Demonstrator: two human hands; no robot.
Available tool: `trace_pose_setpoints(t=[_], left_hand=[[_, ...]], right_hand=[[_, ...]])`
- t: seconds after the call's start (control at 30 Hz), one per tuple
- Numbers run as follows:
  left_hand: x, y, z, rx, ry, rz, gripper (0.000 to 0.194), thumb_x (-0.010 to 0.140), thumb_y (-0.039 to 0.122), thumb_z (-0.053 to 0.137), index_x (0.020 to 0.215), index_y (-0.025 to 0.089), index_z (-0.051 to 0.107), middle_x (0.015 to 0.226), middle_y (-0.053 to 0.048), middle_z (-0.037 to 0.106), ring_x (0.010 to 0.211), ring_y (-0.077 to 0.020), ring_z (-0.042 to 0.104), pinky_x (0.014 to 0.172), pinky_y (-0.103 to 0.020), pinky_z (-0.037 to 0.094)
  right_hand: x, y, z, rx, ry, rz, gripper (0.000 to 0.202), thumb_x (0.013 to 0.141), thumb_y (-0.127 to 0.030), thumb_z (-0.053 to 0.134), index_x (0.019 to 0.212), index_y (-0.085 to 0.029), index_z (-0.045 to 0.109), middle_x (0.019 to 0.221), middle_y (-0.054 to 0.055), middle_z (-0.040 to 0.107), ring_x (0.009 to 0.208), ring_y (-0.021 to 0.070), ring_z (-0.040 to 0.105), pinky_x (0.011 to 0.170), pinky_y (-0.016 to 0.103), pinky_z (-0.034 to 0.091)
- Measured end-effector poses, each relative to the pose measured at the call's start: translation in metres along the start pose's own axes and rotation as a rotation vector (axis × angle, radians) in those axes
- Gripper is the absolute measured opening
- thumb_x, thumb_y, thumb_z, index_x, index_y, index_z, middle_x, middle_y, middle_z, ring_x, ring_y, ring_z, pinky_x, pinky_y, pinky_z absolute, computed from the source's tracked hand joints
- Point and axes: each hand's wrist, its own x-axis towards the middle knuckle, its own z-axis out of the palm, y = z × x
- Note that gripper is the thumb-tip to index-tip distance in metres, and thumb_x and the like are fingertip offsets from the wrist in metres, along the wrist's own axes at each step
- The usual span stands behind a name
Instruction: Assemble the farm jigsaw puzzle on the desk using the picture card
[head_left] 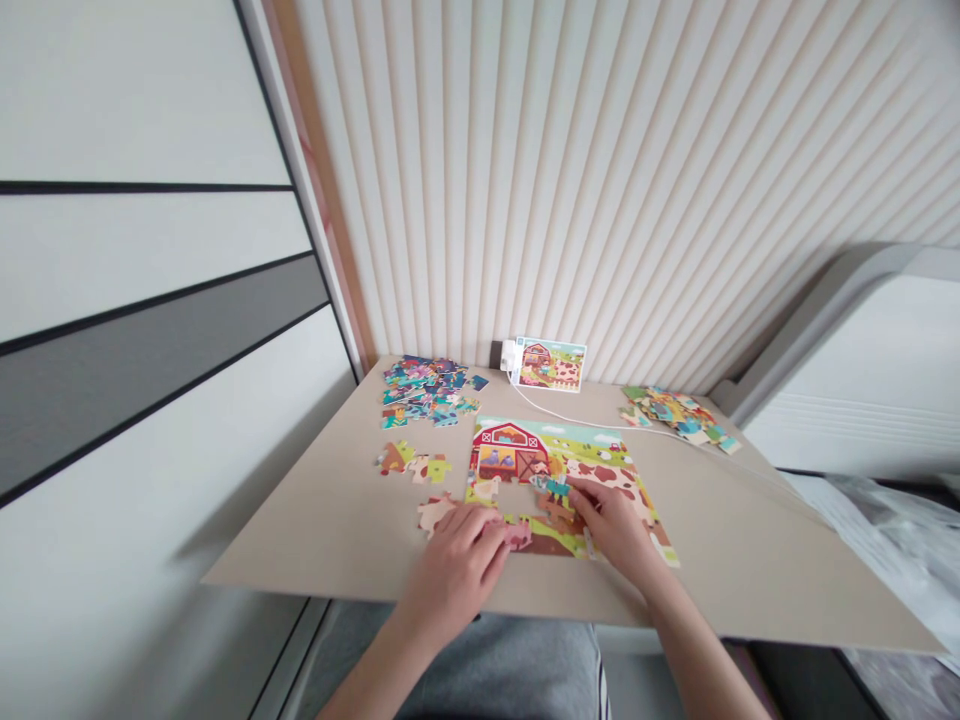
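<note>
A farm jigsaw puzzle [555, 440] with a red barn and a brown-spotted cow lies partly assembled on the table. At its right-centre, my right hand [611, 515] pinches a teal and brown puzzle piece [556, 488] between thumb and fingers. My left hand [469, 550] rests at the puzzle's lower left, fingers bent down beside a pink pig piece [517, 534]; what its fingertips hold, if anything, is hidden. Just left of that hand is a pale pink piece [433, 514]. Loose brown and green pieces [412, 462] lie farther left.
Dark blue and purple pieces [427, 385] are heaped at the table's back left, another colourful pile [679, 412] at the back right. A farm picture card [551, 365] leans upright near a white plug [508, 355], whose cable runs right across the table [337, 540].
</note>
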Motion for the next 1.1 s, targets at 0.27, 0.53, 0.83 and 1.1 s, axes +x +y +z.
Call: trace_pose_setpoints(t=[0.27, 0.53, 0.83, 1.1], left_hand=[[-0.001, 0.003, 0.0, 0.065, -0.107, 0.06, 0.025, 0.095, 0.021, 0.06, 0.119, 0.027, 0.067, 0.113, -0.008, 0.067, 0.113, -0.0285, 0.061, 0.094, -0.048, 0.052], [-0.001, 0.002, 0.001, 0.085, -0.128, 0.068, 0.026, 0.096, 0.022, 0.06, 0.12, 0.028, 0.068, 0.113, -0.008, 0.067, 0.112, -0.0282, 0.06, 0.093, -0.048, 0.051], [-0.002, 0.002, 0.002, 0.084, -0.125, 0.067, 0.025, 0.097, 0.023, 0.06, 0.12, 0.028, 0.068, 0.112, -0.008, 0.067, 0.112, -0.0276, 0.06, 0.093, -0.048, 0.052], [0.0, -0.01, -0.014, 0.044, -0.071, 0.071, 0.028, 0.099, 0.022, 0.053, 0.123, 0.028, 0.067, 0.112, -0.008, 0.069, 0.107, -0.0239, 0.064, 0.097, -0.043, 0.052]], right_hand=[[0.008, -0.01, 0.01, -0.149, -0.044, -0.096, 0.033, 0.099, -0.032, 0.048, 0.112, -0.025, 0.077, 0.107, 0.007, 0.078, 0.096, 0.0254, 0.071, 0.085, 0.034, 0.05], [0.002, -0.011, 0.017, -0.313, 0.052, -0.178, 0.025, 0.099, -0.026, 0.052, 0.113, -0.023, 0.073, 0.108, 0.01, 0.07, 0.103, 0.0249, 0.064, 0.092, 0.035, 0.047], [-0.005, -0.023, 0.019, -0.423, 0.047, -0.251, 0.03, 0.103, -0.023, 0.045, 0.096, -0.024, 0.074, 0.099, 0.009, 0.066, 0.097, 0.0239, 0.06, 0.09, 0.034, 0.046], [-0.014, 0.001, -0.006, -0.278, 0.137, -0.247, 0.035, 0.104, -0.035, 0.041, 0.105, -0.023, 0.074, 0.109, 0.01, 0.07, 0.104, 0.0264, 0.063, 0.095, 0.039, 0.047]])
